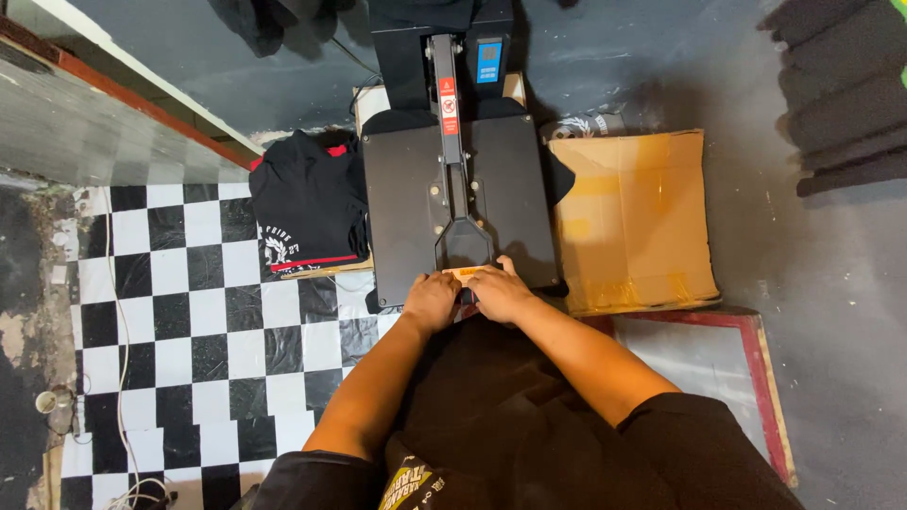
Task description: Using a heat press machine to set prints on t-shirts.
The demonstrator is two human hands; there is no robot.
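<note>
Black heat press (460, 194) with a red-and-white sticker and small blue panel. Black folded shirts (307, 203) with white print and red trim. Tan cardboard box (633, 222). Black-and-white checkered floor (189, 312). Red-framed board (746, 364), possibly grey inside.

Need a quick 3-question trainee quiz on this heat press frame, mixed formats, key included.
1. True or false: both hands rest on the handle at the near end of the heat press.
2. What lies on the person's left of the press? A) stack of black garments B) cardboard sheet C) framed screen
3. Fill in: the floor under the press is covered in black and white ______ tiles.

Key:
1. True: left hand and right hand sit side by side on it.
2. A: stack of black garments; the cardboard sheet is on the right.
3. Checkered floor.
</note>
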